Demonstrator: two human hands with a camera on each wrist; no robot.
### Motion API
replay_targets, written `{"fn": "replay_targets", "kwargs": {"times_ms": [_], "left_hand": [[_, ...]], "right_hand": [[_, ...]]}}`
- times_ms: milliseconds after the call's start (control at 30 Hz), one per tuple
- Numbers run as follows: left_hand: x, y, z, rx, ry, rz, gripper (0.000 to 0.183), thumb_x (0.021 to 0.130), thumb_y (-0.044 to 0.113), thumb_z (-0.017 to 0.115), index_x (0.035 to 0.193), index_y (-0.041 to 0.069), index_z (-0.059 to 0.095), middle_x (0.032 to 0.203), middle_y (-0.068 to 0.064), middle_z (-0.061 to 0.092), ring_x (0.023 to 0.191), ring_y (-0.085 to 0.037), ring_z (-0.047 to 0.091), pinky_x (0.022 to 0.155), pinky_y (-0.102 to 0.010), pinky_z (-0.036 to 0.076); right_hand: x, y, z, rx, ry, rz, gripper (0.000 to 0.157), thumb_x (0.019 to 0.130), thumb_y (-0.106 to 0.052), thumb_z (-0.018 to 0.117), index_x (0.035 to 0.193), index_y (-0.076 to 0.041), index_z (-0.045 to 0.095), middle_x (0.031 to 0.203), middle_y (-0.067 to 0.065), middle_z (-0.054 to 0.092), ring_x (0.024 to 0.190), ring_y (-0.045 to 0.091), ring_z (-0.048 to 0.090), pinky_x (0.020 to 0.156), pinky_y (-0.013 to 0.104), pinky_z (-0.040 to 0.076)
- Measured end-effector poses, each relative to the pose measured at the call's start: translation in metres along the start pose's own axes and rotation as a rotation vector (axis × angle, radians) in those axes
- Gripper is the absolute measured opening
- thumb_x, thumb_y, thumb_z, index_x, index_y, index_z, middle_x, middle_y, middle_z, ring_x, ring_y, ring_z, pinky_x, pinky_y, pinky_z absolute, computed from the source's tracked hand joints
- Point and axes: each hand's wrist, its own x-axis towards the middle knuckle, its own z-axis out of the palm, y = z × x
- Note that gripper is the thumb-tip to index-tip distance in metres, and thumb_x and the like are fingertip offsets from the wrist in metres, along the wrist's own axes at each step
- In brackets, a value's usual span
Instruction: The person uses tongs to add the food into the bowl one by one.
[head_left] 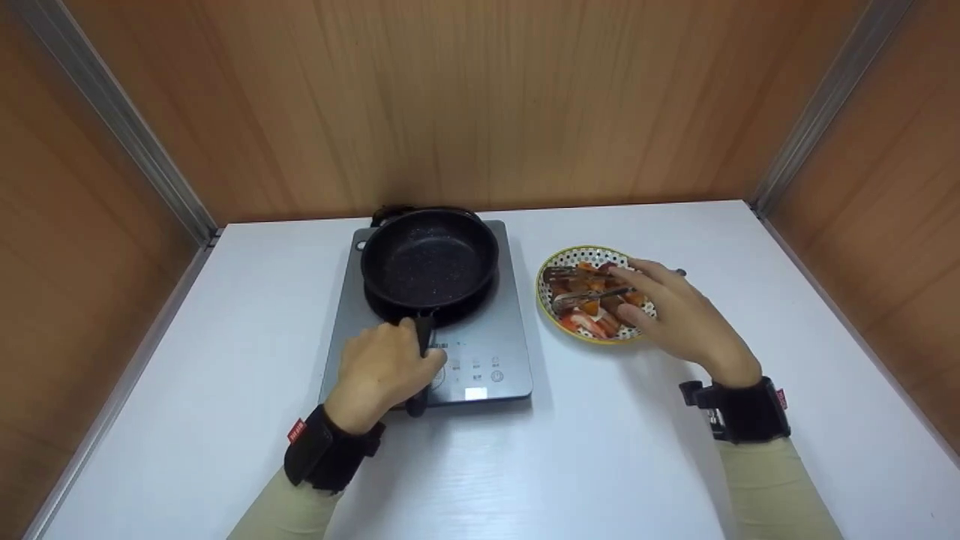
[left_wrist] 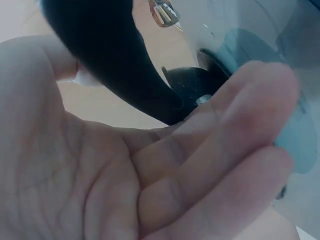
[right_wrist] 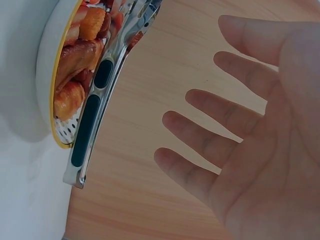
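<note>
A black frying pan (head_left: 429,259) is over the grey induction cooktop (head_left: 337,337). My left hand (head_left: 382,364) holds its handle (head_left: 422,336), thumb across the top. In the left wrist view the handle (left_wrist: 112,55) passes between the thumb and the loosely bent fingers (left_wrist: 220,150). On the right, a dotted plate (head_left: 550,259) with a yellow rim bears browned food pieces (head_left: 589,322), with metal tongs (head_left: 592,295) lying across them. My right hand (head_left: 675,315) hovers over the plate's right side. Its fingers (right_wrist: 200,137) are spread, apart from the tongs (right_wrist: 100,95).
A white tabletop (head_left: 487,480) lies under everything. A wood panel (head_left: 525,105) rises close behind the cooktop, and side panels (head_left: 885,180) with metal corner strips stand left and right. The cooktop's control marks (head_left: 476,367) face the front.
</note>
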Motion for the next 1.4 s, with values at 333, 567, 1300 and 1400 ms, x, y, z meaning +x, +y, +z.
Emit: {"fn": "replay_targets", "kwargs": {"times_ms": [333, 567, 1300, 1400], "left_hand": [[-0.001, -0.024, -0.003, -0.034, 0.03, 0.009, 0.027, 0.095, 0.028, 0.058, 0.094, 0.002, 0.061, 0.078, -0.014, 0.063, 0.069, -0.031, 0.06, 0.058, -0.046, 0.045], [-0.003, -0.043, -0.007, -0.097, 0.029, -0.01, 0.022, 0.1, 0.025, 0.053, 0.095, 0.006, 0.064, 0.079, -0.013, 0.063, 0.069, -0.032, 0.058, 0.056, -0.045, 0.041], [0.002, -0.082, -0.001, -0.157, 0.049, -0.025, 0.036, 0.112, 0.04, 0.053, 0.098, 0.008, 0.06, 0.071, -0.006, 0.056, 0.063, -0.025, 0.053, 0.052, -0.036, 0.037], [0.001, -0.082, -0.003, -0.192, -0.001, -0.03, 0.036, 0.113, 0.039, 0.051, 0.1, 0.007, 0.058, 0.072, -0.007, 0.056, 0.064, -0.024, 0.055, 0.053, -0.036, 0.039]], "right_hand": [[-0.002, -0.001, -0.001, 0.004, 0.013, -0.005, 0.055, 0.106, -0.023, 0.067, 0.158, -0.014, 0.051, 0.163, 0.02, 0.041, 0.15, 0.046, 0.039, 0.113, 0.071, 0.036], [-0.004, -0.001, -0.001, 0.001, 0.017, -0.019, 0.055, 0.106, -0.022, 0.068, 0.158, -0.013, 0.05, 0.163, 0.021, 0.041, 0.149, 0.047, 0.039, 0.114, 0.07, 0.037], [-0.005, 0.004, -0.001, -0.011, -0.009, 0.002, 0.057, 0.107, -0.024, 0.067, 0.16, -0.016, 0.048, 0.166, 0.02, 0.039, 0.15, 0.047, 0.038, 0.113, 0.071, 0.037], [-0.005, 0.005, -0.001, -0.009, -0.013, 0.003, 0.057, 0.107, -0.023, 0.067, 0.16, -0.015, 0.047, 0.165, 0.02, 0.038, 0.15, 0.047, 0.038, 0.113, 0.071, 0.036]]}}
